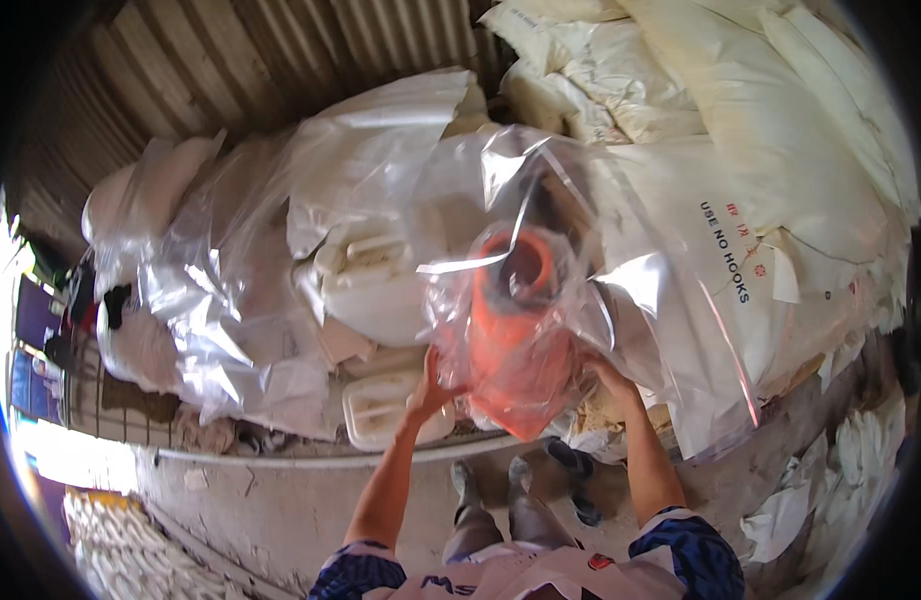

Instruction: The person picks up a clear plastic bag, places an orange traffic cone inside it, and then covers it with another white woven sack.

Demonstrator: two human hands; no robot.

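An orange hollow plastic object (pixel 509 341), shaped like a traffic cone, stands before me inside a clear plastic bag (pixel 580 161). Its round open top faces up towards me, dark inside. My left hand (pixel 433 391) grips the wrapped object low on its left side, thumb pressed against the film. On the opposite side my right hand (pixel 612 375) holds it through the plastic, with some fingertips hidden behind the film. Loose clear film spreads up and to the right of the object, over a white sack. Just left of it lies a whitish plastic jerrycan (pixel 374 292).
A second jerrycan (pixel 385 420) lies near my left wrist. White woven sacks (pixel 775 150) are piled at right, some printed. Clear sheeting (pixel 228 300) covers bundles at left. Behind rises a corrugated metal wall (pixel 280 60). Sandals (pixel 573 465) lie on the concrete floor (pixel 295 510) beside my feet.
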